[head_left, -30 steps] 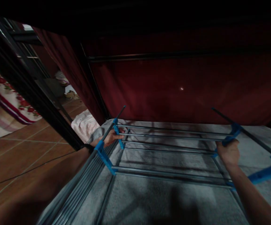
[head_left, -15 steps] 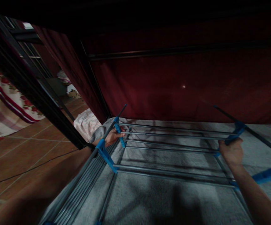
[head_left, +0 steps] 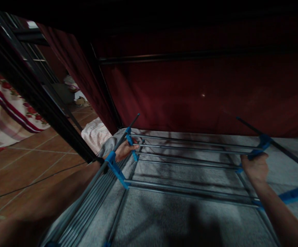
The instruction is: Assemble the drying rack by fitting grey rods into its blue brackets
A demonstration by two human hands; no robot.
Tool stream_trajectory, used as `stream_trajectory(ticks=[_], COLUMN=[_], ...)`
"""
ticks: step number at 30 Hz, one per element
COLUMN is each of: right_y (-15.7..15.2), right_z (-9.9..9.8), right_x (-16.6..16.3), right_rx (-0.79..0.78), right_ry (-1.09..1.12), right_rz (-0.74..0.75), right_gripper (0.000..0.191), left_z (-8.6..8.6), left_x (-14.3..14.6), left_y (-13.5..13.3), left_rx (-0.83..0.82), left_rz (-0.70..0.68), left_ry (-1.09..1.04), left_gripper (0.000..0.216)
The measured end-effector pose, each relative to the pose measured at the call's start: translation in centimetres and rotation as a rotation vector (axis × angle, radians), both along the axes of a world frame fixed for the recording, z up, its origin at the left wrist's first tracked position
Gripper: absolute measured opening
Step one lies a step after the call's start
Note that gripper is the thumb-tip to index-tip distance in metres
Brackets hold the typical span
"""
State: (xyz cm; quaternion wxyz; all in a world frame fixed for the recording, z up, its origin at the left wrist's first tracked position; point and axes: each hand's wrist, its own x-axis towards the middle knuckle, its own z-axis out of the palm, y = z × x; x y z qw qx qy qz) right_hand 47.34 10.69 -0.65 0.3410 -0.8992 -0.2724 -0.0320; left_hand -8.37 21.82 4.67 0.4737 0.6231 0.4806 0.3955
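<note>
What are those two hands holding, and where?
A metal-tube rack: the left hand grips its farther left-side blue bracket, the right hand its farther right-side blue bracket.

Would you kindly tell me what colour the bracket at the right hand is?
The bracket is blue, clearest in the head view.

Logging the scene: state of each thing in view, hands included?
Left hand: gripping far-left blue bracket
Right hand: gripping far-right blue bracket
Rack frame: sides joined by crossbars
Tubes at left: lying side by side
Grey blanket: spread, under the rack frame
Red curtain: hanging
Striped cloth: crumpled
Floral cloth: hanging
Cable: laid across floor
</note>
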Motion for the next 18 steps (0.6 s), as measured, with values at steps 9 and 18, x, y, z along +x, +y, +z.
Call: stream_trajectory(ticks=[9, 18], right_y=[0.2, 0.0], right_z=[0.1, 0.3], right_x=[0.0, -0.2], right_rx=[0.011, 0.055], right_ry=[0.061, 0.129], right_rz=[-0.005, 0.02], right_gripper=[0.057, 0.054], left_z=[0.5, 3.4], left_x=[0.7, 1.1], left_y=[-0.4, -2.5], left_rx=[-0.044, -0.032], left_rz=[0.063, 0.045], left_ry=[-0.079, 0.01], left_gripper=[0.039, 0.036])
